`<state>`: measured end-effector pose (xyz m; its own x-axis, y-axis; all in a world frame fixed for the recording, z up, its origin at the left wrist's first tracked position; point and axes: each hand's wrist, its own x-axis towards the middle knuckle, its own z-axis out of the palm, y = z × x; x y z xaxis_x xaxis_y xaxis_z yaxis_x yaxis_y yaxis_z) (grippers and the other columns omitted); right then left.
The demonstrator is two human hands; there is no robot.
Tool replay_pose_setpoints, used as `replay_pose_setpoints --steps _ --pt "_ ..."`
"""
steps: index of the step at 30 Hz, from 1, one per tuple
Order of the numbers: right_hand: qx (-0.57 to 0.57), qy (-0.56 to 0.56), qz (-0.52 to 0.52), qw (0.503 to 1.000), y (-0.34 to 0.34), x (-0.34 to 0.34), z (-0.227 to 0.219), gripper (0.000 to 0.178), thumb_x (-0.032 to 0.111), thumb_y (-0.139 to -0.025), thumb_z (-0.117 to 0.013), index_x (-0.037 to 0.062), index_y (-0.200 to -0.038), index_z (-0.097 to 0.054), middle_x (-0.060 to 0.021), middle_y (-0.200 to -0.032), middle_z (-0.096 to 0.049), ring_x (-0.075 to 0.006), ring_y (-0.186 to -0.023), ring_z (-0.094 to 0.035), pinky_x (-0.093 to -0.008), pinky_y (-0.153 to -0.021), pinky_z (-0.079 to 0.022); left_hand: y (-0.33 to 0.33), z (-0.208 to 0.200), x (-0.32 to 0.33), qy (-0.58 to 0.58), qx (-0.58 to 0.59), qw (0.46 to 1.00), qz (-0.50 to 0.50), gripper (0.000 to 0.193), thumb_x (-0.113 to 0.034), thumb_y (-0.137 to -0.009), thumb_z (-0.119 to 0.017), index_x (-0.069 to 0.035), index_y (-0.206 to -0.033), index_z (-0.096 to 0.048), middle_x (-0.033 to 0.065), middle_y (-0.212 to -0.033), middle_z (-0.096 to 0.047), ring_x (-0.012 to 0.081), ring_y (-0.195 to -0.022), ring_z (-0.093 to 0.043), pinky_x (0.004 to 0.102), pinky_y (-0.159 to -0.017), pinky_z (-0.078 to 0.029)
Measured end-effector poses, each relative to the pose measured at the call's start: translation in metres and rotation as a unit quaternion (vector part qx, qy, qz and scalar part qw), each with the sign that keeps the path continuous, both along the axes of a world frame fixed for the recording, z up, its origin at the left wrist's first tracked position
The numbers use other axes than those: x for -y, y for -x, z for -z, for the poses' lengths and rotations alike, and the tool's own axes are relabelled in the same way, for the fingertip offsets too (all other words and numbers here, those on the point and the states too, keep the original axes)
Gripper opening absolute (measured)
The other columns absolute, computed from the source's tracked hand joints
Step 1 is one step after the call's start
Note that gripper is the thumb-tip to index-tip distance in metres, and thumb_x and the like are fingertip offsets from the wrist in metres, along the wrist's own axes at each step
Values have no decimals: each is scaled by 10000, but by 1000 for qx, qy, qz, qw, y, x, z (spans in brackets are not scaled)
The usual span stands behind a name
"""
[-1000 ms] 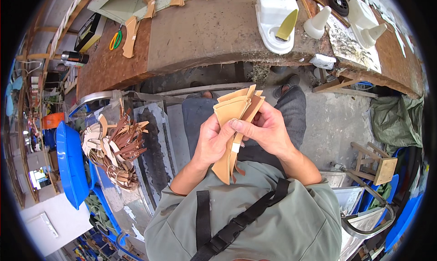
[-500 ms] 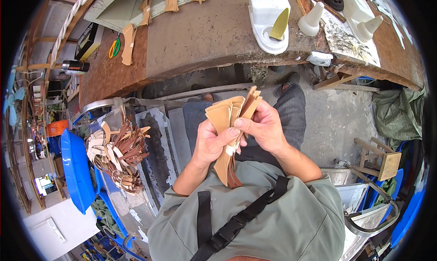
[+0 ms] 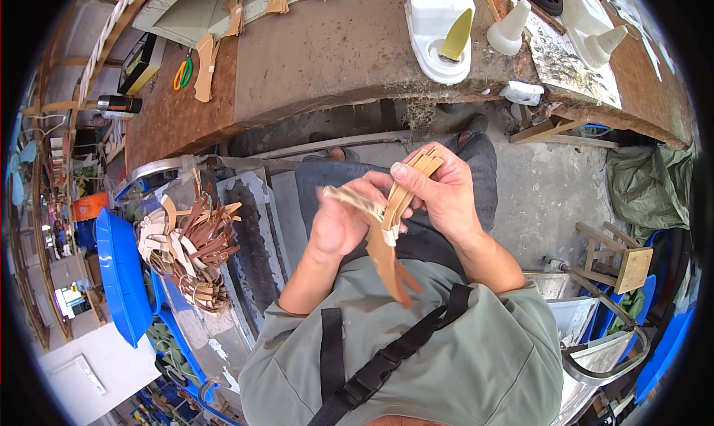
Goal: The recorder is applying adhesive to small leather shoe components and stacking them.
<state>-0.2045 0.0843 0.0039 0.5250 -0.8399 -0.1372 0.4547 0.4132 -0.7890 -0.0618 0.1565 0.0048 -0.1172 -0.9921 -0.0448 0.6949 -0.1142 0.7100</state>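
A bundle of tan leather pieces [image 3: 381, 247], with a white band round its middle, is held above my lap. My right hand [image 3: 450, 192] is closed on one part of it, thumb pressed on the upper ends. My left hand [image 3: 336, 221] is at the bundle's other side, its fingers curled behind the splayed pieces; motion blurs the piece ends there. Brown pieces hang from the lower end, also blurred.
A workbench [image 3: 312, 62] runs ahead, bearing more tan bundles [image 3: 206, 68], scissors [image 3: 183, 73], a white stand [image 3: 439, 24] and a white cone [image 3: 509, 29]. To my left a pile of leather strips [image 3: 195, 240] lies beside a blue tub [image 3: 123, 277]. A wooden stool [image 3: 634, 270] stands at right.
The bundle has turned and its pieces have split apart. My left hand has shifted slightly left and turned palm upward; my right hand has moved slightly right.
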Motion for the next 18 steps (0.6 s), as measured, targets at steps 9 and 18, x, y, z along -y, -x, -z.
replay_pose_setpoints --steps 9,18 --pt "-145 121 -78 979 0 -5 -27 125 76 -814 -666 15 -835 -559 -4 -710 -600 -36 -602 -537 -197 -500 -438 -28 -14 10 -91 78 967 226 242 -179 -896 -554 43 -989 -574 110 -946 -616 214 -858 -624 332 -791 -498" --pt "-236 167 -110 951 11 -3 -36 243 186 -762 -732 -2 -829 -592 -43 -714 -615 -67 -620 -564 -237 -540 -455 -29 -32 11 -43 240 931 272 241 -190 -901 -552 34 -968 -609 66 -891 -646 106 -822 -599 252 -718 -480"
